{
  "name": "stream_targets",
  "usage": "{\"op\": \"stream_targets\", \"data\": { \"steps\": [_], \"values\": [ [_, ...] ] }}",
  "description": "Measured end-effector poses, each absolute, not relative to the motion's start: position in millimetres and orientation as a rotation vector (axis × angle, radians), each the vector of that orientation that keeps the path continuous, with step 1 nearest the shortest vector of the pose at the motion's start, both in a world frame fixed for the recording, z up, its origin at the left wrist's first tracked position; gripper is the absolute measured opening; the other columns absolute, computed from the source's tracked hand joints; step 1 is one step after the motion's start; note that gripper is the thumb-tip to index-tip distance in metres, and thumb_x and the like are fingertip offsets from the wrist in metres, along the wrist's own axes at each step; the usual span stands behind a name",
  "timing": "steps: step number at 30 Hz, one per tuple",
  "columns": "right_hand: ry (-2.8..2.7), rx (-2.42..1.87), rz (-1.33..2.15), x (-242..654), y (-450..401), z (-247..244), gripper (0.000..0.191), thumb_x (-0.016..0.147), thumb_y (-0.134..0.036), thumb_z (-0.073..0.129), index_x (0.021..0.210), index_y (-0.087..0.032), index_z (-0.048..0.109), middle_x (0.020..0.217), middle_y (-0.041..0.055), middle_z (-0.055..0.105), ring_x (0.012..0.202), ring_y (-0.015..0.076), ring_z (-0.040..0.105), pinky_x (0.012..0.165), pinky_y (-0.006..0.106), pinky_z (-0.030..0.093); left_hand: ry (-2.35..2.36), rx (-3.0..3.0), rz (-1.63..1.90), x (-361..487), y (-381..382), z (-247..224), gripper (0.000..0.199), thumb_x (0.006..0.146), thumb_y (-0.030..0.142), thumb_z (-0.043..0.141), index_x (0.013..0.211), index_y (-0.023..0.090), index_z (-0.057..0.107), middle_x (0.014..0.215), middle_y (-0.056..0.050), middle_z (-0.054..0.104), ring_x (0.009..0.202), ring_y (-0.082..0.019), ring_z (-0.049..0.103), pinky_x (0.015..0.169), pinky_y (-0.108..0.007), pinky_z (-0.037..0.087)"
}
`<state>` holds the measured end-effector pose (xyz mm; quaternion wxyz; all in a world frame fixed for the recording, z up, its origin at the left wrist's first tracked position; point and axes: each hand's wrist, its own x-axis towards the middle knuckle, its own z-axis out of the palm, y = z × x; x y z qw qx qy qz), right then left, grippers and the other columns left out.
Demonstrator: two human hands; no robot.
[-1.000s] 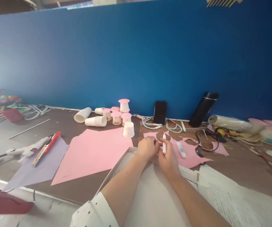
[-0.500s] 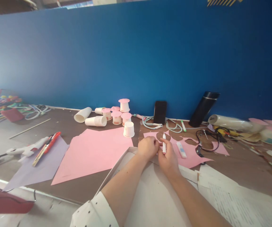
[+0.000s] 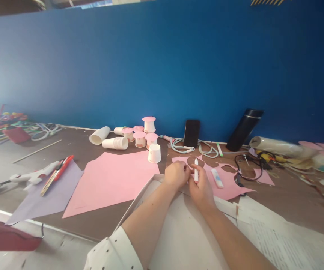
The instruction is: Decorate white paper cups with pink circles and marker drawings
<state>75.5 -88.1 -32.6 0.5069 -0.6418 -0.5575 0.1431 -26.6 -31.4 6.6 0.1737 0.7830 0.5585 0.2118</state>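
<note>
My right hand (image 3: 202, 189) is closed around a white marker (image 3: 196, 171), which stands nearly upright between thumb and fingers. Close against it, my left hand (image 3: 177, 175) is curled, its fingertips turned inward; whatever they may hold is hidden. Both hands are over the far edge of a shallow white box (image 3: 139, 198), with the forearms across it. Beyond them lies pink paper (image 3: 226, 187) with round holes cut out, and a small white tube with a blue label (image 3: 217, 178) rests on it.
Paper cups with pink discs (image 3: 139, 139) are grouped at the back, beside a plain cup (image 3: 154, 153). A large pink sheet (image 3: 113, 180), a red utility knife (image 3: 57, 174) and a glue gun (image 3: 35, 176) lie left. A phone (image 3: 192, 133) and black flask (image 3: 244, 130) lean on the blue wall.
The view has shifted very slightly. Both hands keep their pose, and the marker stays in my right hand.
</note>
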Motion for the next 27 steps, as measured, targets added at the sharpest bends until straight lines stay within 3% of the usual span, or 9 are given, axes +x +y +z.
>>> {"op": "stream_targets", "data": {
  "steps": [16, 27],
  "values": [
    [-1.349, -1.581, 0.355, 75.3, -88.7, -30.3, 0.042, 0.084, -0.029, 0.046, 0.126, -0.021, 0.050, 0.129, 0.0112, 0.058, 0.114, 0.0247, 0.058, 0.082, 0.039, 0.054, 1.641, 2.225, 0.559, -27.1, -32.3, 9.8, 0.029, 0.089, 0.030, 0.042, 0.086, 0.020, 0.068, 0.092, -0.008, 0.072, 0.080, -0.020, 0.066, 0.069, -0.028, 0.047],
    [-1.353, -1.582, 0.325, 75.8, -88.7, -29.4, 0.043, 0.083, -0.031, 0.047, 0.125, -0.020, 0.052, 0.119, 0.0114, 0.062, 0.095, 0.0226, 0.064, 0.079, 0.038, 0.053, 1.647, 2.216, 0.531, -27.5, -31.8, 10.1, 0.029, 0.089, 0.030, 0.042, 0.087, 0.020, 0.069, 0.094, -0.008, 0.072, 0.082, -0.021, 0.066, 0.071, -0.029, 0.048]
  ]
}}
